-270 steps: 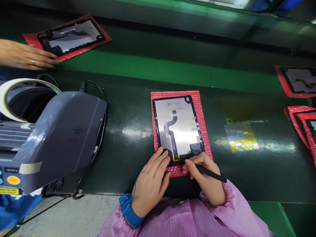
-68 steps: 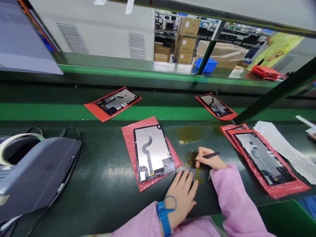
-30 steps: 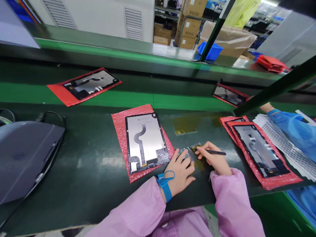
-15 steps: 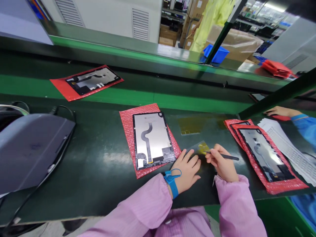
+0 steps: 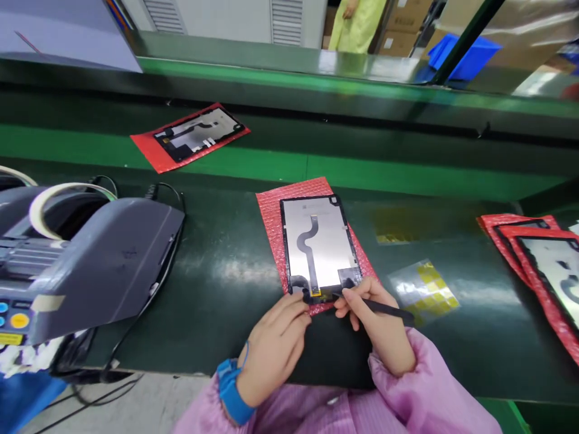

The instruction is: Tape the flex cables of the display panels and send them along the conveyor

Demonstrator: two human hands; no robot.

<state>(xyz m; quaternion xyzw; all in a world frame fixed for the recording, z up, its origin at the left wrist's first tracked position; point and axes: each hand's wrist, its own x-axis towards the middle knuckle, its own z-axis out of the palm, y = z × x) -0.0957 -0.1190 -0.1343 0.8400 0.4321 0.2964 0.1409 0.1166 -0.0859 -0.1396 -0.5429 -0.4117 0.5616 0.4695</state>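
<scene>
In front of me a tablet screen panel (image 5: 330,247), silver-backed with a dark wavy flex cable (image 5: 310,259), lies on a red bubble-wrap bag (image 5: 270,224). My left hand (image 5: 274,346), a blue wrist strap (image 5: 233,392) behind it, rests with outstretched fingers at the panel's lower left edge. Black tweezers (image 5: 389,310) are pinched in my right hand (image 5: 377,316), their tips over the panel's lower edge near the cable's yellow end. Whether the tips hold anything is too small to tell. To the right lies a clear sheet with yellow tape pieces (image 5: 436,286).
Another panel (image 5: 201,135) on a red bag lies at the back left. More panels on red bags (image 5: 538,265) are stacked at the right. A grey tape dispenser machine (image 5: 113,259) with cables stands left. An amber film (image 5: 398,226) lies flat beyond the clear sheet.
Both hands have moved left from the clear sheet to the panel's lower edge, the tweezers still in my right hand. The view has turned left.
</scene>
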